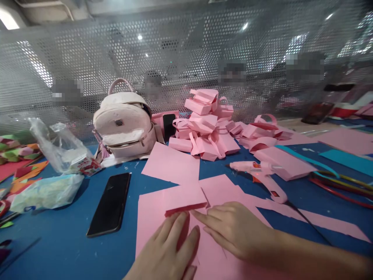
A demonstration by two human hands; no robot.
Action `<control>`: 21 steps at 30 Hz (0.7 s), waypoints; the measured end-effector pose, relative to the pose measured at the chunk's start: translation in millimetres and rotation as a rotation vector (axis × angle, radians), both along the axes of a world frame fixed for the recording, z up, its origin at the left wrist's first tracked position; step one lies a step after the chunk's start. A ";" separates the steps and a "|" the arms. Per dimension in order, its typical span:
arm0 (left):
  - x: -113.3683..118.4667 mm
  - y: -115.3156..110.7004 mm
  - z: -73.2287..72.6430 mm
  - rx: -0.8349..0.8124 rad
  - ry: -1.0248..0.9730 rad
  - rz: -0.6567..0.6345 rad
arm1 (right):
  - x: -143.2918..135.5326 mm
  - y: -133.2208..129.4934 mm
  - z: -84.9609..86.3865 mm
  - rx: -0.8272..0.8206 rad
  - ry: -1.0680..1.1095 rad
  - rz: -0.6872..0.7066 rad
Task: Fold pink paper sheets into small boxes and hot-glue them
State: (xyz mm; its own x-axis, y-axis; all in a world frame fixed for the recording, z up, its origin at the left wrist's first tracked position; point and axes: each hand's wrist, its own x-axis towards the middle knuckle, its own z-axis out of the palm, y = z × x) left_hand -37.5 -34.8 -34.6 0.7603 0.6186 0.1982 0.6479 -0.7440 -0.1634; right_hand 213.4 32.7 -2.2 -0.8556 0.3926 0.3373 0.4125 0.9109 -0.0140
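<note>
A folded pink paper piece (185, 198) lies on top of larger pink sheets (151, 229) in front of me. My left hand (171, 249) has its fingers stretched out, with the fingertips at the near edge of the folded piece; its thumb is apart from the fingers. From the right, my right hand (236, 229) reaches in with fingers extended. Its index fingertip is near the folded piece's front right corner, and the palm rests over the pink sheets. Whether the fingertips press on the fold or slip under it, I cannot tell.
A pink glue gun (260, 171) lies to the right, its black cord trailing toward my right arm. Left are a black phone (110, 204) and plastic bags (48, 190). Behind stand a pale backpack (124, 124), a heap of folded pink paper bags (206, 126) and a perforated metal screen (180, 50).
</note>
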 end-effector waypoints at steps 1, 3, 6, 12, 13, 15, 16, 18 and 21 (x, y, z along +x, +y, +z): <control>-0.1 -0.3 0.0 0.000 0.003 -0.004 | -0.5 -0.7 0.0 0.052 0.000 0.013; 0.2 -0.5 0.6 0.013 0.009 -0.018 | -1.3 -2.8 0.8 0.166 0.014 0.037; 1.1 0.3 1.7 0.045 0.005 -0.035 | -2.2 -7.2 2.6 0.299 0.039 0.048; 1.6 1.0 3.3 0.061 0.009 -0.048 | 0.8 -9.8 0.8 0.411 0.004 0.042; 1.3 0.7 3.5 0.056 0.013 -0.045 | 1.7 -9.3 0.5 0.415 0.001 0.043; 0.6 0.4 3.3 0.041 0.024 -0.042 | 3.2 -8.4 1.0 0.406 -0.004 0.044; 0.1 0.2 3.0 0.032 0.026 -0.043 | 3.8 -8.1 1.7 0.400 0.000 0.046; -0.7 0.3 1.7 0.015 0.017 -0.046 | 4.5 -7.6 3.6 0.391 0.020 0.041; -1.3 1.0 -0.6 -0.005 -0.022 -0.047 | 5.4 -6.3 5.2 0.389 0.058 0.020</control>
State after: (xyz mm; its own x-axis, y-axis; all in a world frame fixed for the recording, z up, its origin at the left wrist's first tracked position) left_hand -38.8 -33.8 -35.2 0.7841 0.5834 0.2116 0.6156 -0.7745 -0.1457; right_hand 218.8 26.4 3.1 -0.8368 0.2092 0.5059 0.4031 0.8607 0.3108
